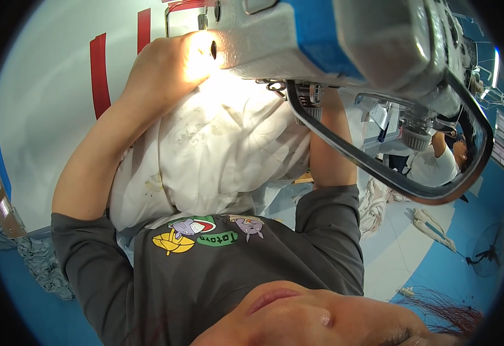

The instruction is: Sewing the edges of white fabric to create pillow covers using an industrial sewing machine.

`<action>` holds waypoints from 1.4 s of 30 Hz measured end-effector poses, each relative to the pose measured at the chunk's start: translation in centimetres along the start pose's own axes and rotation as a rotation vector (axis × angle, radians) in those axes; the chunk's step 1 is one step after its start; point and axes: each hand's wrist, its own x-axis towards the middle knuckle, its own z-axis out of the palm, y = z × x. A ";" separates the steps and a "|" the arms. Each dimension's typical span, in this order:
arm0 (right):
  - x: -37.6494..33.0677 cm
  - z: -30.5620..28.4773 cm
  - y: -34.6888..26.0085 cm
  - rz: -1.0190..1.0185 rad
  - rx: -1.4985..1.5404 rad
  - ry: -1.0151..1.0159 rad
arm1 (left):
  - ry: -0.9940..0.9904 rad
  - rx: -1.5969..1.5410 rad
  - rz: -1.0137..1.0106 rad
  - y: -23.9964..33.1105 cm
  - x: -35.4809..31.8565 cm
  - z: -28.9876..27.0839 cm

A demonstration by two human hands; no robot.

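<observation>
A grey sewing machine (263, 43) with a blue band fills the upper middle of the head view, its lamp throwing a bright glare below it. My left hand (177, 60) is by the machine's left end at the lit spot; glare and the machine hide its fingers. White fabric (223, 155) with a faint floral print hangs in folds from under the machine over my lap, between my forearms. My right forearm reaches up behind the machine, which hides the right hand, so its hold cannot be seen.
Red tape strips (99, 75) mark the white tabletop (44, 127) at left. A black-rimmed frame (378, 167) juts from the machine at right. Cloth heaps lie on the floor at lower left (44, 268) and right (376, 205). Farther right are another person (433, 164) and a fan (489, 254).
</observation>
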 end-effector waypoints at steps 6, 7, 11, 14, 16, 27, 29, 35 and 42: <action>-0.1 0.0 0.1 0.006 0.008 -0.006 | 0.015 0.047 0.065 -0.3 0.9 0.0; -0.1 0.0 0.1 0.005 0.008 -0.006 | 0.018 0.052 0.069 -0.4 1.0 0.0; -0.1 0.1 0.2 0.011 0.013 -0.013 | 0.034 0.053 0.091 -0.5 0.7 -0.1; -0.2 0.0 0.3 0.012 0.020 -0.013 | 0.027 0.042 0.085 -0.6 0.4 -0.2; -0.2 0.0 0.3 0.017 0.019 -0.014 | 0.011 0.039 0.064 -0.7 0.4 -0.2; -0.5 -0.2 0.4 0.026 0.038 -0.009 | 0.230 0.187 0.302 -1.6 0.4 0.0; -0.6 -0.2 0.4 0.029 0.038 -0.007 | 0.206 0.199 0.248 -1.7 0.5 0.2; -0.8 -0.3 0.2 0.033 0.052 -0.014 | 0.092 0.148 0.094 -2.1 1.1 0.5; -1.0 -0.5 0.4 0.040 0.076 -0.042 | 0.175 0.072 0.284 -4.4 0.3 1.7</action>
